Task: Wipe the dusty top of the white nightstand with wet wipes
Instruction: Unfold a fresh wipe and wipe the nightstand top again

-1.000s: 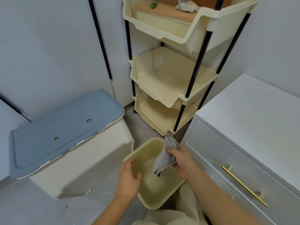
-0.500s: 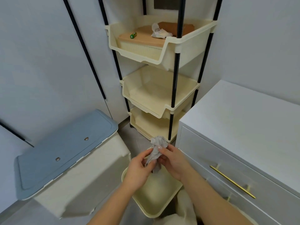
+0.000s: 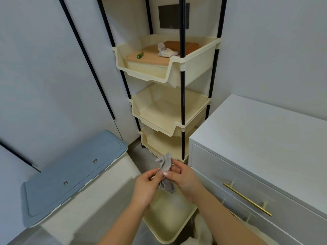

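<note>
A crumpled grey wet wipe point(image 3: 165, 171) is pinched between both my hands just above a cream bin point(image 3: 166, 221) on the floor. My left hand point(image 3: 146, 187) grips its lower left side. My right hand point(image 3: 184, 179) holds it from the right, thumb across the front. The white nightstand point(image 3: 261, 131) stands to the right, its flat top bare, with a gold handle point(image 3: 247, 199) on the drawer front. Both hands are left of the nightstand and lower than its top.
A cream three-tier rack point(image 3: 169, 96) with black posts stands behind my hands; its top tier holds a brown-lidded box, a green battery and a crumpled tissue. A cream storage box with a blue lid point(image 3: 70, 172) sits at the left. White wardrobe doors fill the back left.
My left hand left the bin's rim and joined my right hand on the wipe. The wipe rose out of the bin and became more bunched. The view tilted upward.
</note>
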